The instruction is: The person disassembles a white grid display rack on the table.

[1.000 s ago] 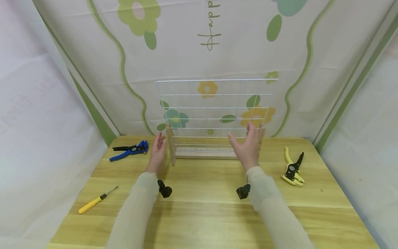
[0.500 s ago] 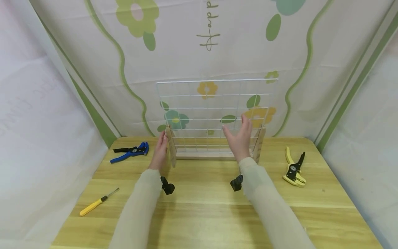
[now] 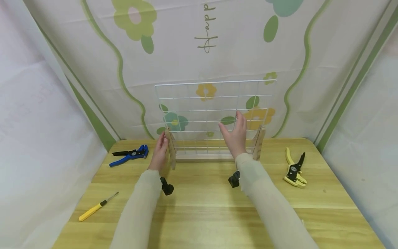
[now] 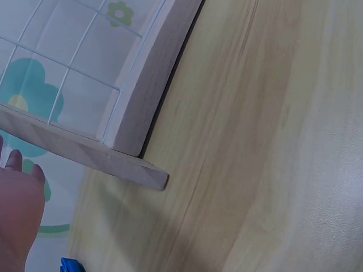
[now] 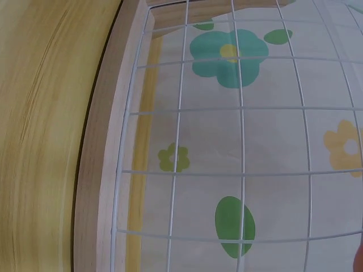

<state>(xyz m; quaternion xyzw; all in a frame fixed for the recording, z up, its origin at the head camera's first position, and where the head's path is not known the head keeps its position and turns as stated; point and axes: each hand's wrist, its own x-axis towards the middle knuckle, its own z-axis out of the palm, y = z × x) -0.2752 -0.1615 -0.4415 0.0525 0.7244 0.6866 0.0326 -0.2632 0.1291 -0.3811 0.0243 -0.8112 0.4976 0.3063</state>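
Observation:
A white wire grid [image 3: 216,82] stands upright in a pale wooden frame, with a base bar [image 3: 205,159] across the bottom. My left hand [image 3: 159,152] is at the outer side of the left wooden side piece [image 3: 171,150], fingers loosely extended along it. In the left wrist view part of that hand [image 4: 20,204] shows just beyond the wood, holding nothing. In front of the grid's right half is my right hand [image 3: 236,136], thumb and fingers spread apart with nothing between them. Only a sliver of it enters the right wrist view, where the grid [image 5: 243,141] fills most of the picture.
Blue-and-black pliers [image 3: 132,154] lie left of the frame, and a yellow-handled screwdriver [image 3: 93,210] is nearer the front. Yellow-and-black pliers [image 3: 293,169] rest on the right of the wooden table [image 3: 202,214]. A flower-print cloth [image 3: 186,45] hangs behind.
My right hand has moved left and slightly up, away from the right side piece to in front of the grid. The left hand has come closer to the left side piece.

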